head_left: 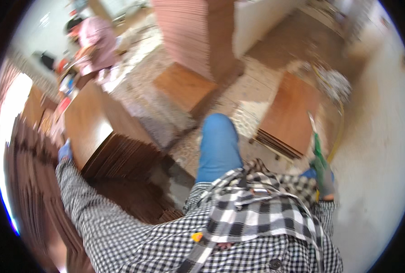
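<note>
Far left, a bank of thin brown sheets stands close by the blue-gloved left hand, and that hand is right at the near left side of the stack of glossy brown panels, the stack spreading away to its right, though blur means I can't tell whether the fingers grip it or merely rest there. On past the blue-clad knee to a lower pile of reddish-brown panels on the floor, and just beside it the gloved right hand is wrapped around a green-handled tool, thin pale tip jutting forward beyond the fist, over the pile's right edge.
</note>
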`<state>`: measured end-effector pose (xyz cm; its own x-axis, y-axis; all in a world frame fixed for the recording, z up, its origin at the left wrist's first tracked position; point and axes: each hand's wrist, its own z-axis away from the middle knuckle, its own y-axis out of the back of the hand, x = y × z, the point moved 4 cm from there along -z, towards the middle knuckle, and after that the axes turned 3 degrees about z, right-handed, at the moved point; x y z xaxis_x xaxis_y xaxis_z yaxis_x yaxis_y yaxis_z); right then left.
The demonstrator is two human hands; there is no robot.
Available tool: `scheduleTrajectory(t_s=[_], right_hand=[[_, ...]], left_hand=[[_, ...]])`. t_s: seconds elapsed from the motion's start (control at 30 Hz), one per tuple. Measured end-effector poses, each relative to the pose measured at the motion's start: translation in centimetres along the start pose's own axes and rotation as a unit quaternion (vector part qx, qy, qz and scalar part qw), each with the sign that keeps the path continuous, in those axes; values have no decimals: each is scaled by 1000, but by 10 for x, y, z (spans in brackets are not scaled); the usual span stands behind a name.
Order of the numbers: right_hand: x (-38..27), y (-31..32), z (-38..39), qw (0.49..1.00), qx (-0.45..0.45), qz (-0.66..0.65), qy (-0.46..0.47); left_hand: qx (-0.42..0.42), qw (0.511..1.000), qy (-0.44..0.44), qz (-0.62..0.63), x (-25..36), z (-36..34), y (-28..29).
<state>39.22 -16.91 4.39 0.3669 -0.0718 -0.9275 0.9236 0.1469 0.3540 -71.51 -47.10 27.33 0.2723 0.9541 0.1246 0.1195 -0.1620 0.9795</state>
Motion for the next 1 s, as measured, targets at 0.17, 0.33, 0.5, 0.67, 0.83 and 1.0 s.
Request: scheduleTrajectory(t_s=[0.17,0.33,0.5,0.67,0.83,1.0], right_hand=[[-98,-35,28,995,-46,54,-65],[-107,-94,38,939,-189,280,63],[-100,-72,41,955,-76,283,-33],[-93,-108,79,924,-141,356,14],[-111,-62,100,947,-13,313,-74],[-118,-37,123,945,-80,278,-155]], left_hand=[[157,963,-191,108,195,121,52],[-271,783,-321,458,367,313,1],[-641,544,-297,453,539,530,-154],[-587,659,-412,228,622,613,-279],[-503,699,-459,217,633,645,-288],[-559,645,-410,322,637,637,-298]])
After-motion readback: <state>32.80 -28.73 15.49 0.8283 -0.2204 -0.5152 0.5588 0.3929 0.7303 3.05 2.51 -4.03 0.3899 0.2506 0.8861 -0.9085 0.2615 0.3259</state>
